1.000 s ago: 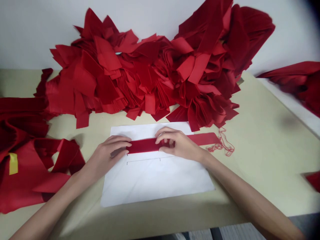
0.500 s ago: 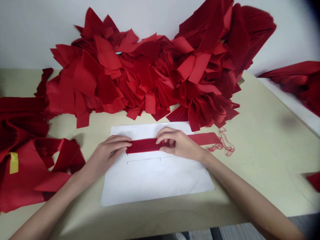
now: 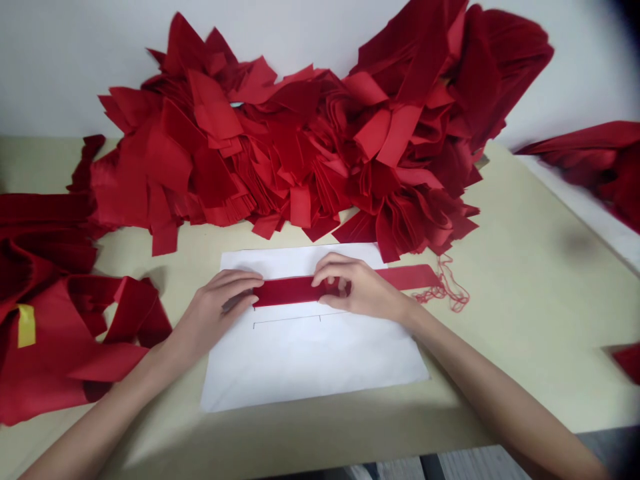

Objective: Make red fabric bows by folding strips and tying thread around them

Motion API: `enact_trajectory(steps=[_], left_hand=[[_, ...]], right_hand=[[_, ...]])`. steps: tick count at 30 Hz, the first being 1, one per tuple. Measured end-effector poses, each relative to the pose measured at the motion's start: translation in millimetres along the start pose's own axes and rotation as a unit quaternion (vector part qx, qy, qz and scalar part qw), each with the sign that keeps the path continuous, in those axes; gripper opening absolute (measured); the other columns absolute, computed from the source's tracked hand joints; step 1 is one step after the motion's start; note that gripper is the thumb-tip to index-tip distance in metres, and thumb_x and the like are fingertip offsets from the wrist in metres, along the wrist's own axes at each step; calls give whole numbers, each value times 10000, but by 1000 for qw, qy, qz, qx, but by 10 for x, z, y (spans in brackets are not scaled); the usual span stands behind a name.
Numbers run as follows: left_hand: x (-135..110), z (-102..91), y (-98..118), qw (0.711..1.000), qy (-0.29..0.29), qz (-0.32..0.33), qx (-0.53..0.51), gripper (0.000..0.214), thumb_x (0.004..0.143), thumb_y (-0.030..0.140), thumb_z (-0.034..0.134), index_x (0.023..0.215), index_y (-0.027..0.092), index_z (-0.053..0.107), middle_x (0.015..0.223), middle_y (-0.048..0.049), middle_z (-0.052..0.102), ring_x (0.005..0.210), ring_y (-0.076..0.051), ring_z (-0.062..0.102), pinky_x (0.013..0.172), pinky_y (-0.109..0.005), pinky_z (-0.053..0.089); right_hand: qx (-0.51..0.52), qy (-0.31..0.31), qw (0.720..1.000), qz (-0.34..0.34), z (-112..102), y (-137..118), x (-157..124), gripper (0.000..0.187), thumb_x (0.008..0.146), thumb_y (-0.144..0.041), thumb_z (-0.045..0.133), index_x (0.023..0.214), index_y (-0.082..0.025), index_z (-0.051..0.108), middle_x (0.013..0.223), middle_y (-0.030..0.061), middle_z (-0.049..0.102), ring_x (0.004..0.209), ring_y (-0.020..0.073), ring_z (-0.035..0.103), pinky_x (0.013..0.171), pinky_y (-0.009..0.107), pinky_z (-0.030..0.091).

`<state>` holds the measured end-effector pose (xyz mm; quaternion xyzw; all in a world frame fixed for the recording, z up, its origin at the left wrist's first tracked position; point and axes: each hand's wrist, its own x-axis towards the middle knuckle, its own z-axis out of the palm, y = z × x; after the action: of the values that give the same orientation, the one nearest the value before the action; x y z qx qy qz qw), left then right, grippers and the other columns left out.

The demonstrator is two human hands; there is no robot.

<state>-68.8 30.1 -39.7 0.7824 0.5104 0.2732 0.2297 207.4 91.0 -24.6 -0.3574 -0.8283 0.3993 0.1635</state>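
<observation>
Your left hand (image 3: 217, 303) and right hand (image 3: 357, 290) sit on a red fabric strip (image 3: 295, 291), which lies level across the upper half of a white paper sheet (image 3: 310, 367). Between your hands the strip shows a deep, velvety crimson with a soft nap. Past your right hand it runs off the sheet's right edge in a brighter, flatter red, and loose red threads (image 3: 447, 290) trail from its end onto the desk (image 3: 525, 333).

Your left fingers (image 3: 240, 283) lie pressed together over the strip's left end. Your right fingers (image 3: 333, 267) curl over the strip and pinch it against your thumb, close to the folded-looking middle.

Just below the strip, a thin drawn line (image 3: 287, 320) marks the sheet. Left of the sheet lies a loose heap of red cloth (image 3: 45, 320) with a yellow tag (image 3: 27, 326) on it. Beyond the sheet, against the wall, rises a great pile of cut red fabric pieces (image 3: 300, 153), overlapping in fans. Further right of the sheet, more red cloth (image 3: 595, 160) lies on a white surface, blurred at the frame's edge.
</observation>
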Motion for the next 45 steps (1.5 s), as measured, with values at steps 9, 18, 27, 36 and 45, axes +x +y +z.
enact_trajectory(steps=[9, 18, 27, 36, 45], left_hand=[[-3, 17, -10, 1000, 4, 18, 19, 184, 890, 202, 547, 1049, 188, 638, 1106, -59, 657, 1051, -188, 577, 921, -378, 487], [-15, 56, -22, 999, 26, 39, 23, 193, 881, 172, 557, 1061, 186, 626, 1145, -66, 618, 1058, -189, 578, 930, -366, 478], [-9, 57, -3, 995, 53, 83, 29, 84, 867, 107, 559, 867, 164, 620, 947, -55, 608, 879, -165, 581, 786, -330, 495], [-5, 60, -11, 993, 59, 94, 37, 71, 862, 119, 580, 875, 163, 634, 930, -55, 630, 863, -161, 575, 769, -331, 507], [-6, 2, -31, 994, 13, 97, 45, 159, 900, 196, 529, 929, 196, 685, 1008, -56, 690, 945, -200, 603, 816, -396, 541]], right_hand=[[5, 7, 1000, 4, -8, 7, 3, 170, 731, -140, 650, 891, -197, 659, 1004, 14, 560, 687, 70, 531, 637, 229, 491], [34, 34, 999, 8, 39, 43, 19, 71, 776, -192, 649, 845, -189, 665, 943, 24, 558, 715, 89, 515, 608, 226, 482], [32, 41, 999, 16, 59, 67, 36, 69, 764, -144, 648, 818, -183, 663, 918, 21, 552, 700, 85, 505, 585, 221, 465], [34, 39, 998, 20, 61, 74, 36, 52, 770, -170, 648, 816, -189, 661, 927, 25, 553, 704, 89, 509, 593, 229, 465], [36, 31, 999, 25, 48, 68, 33, 70, 772, -172, 640, 836, -190, 661, 934, 29, 548, 709, 91, 504, 596, 232, 467]])
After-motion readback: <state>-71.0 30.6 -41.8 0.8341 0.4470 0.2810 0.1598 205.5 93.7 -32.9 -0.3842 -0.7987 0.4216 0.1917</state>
